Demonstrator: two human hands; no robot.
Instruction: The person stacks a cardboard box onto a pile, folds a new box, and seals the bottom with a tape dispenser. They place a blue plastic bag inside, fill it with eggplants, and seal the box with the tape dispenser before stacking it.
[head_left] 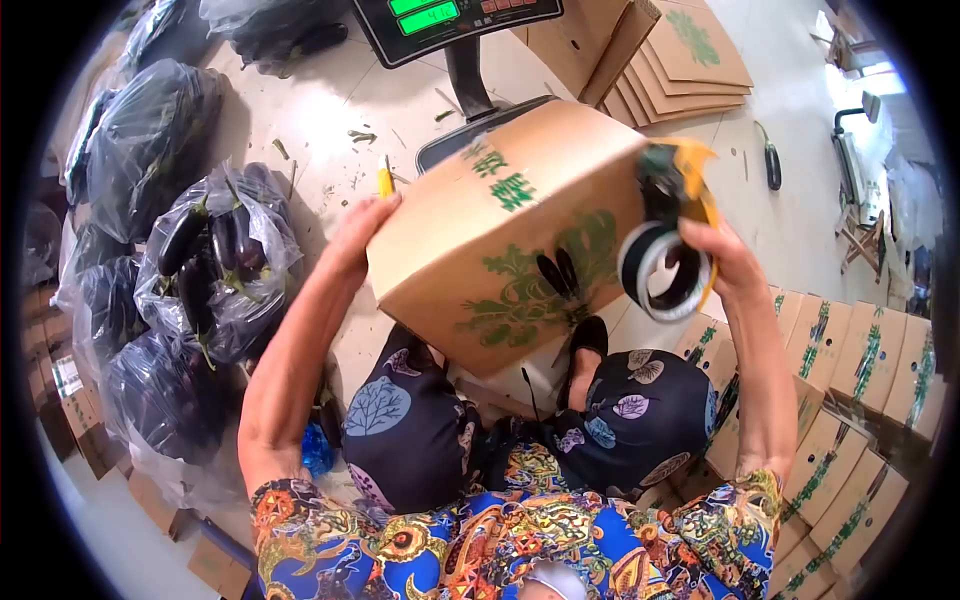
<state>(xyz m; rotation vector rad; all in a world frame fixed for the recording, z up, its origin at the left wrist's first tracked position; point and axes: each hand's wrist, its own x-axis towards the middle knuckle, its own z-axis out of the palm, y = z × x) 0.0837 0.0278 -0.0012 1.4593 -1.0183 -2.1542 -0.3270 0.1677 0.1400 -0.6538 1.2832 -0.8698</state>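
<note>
A cardboard carton with green printing is tilted in front of me, above my knees and against the weighing scale's platform. My left hand presses on its left side, fingers partly hidden behind the edge. A small yellow object stands just beyond those fingertips; whether the hand holds it cannot be told. My right hand is closed around a yellow tape dispenser, slightly blurred, beside the carton's right end. A tape roll hangs from it.
The scale's lit display is at the top. Clear plastic bags of eggplants crowd the left. Flattened cartons lie at upper right; closed cartons are stacked at lower right. A loose eggplant and green scraps lie on the floor.
</note>
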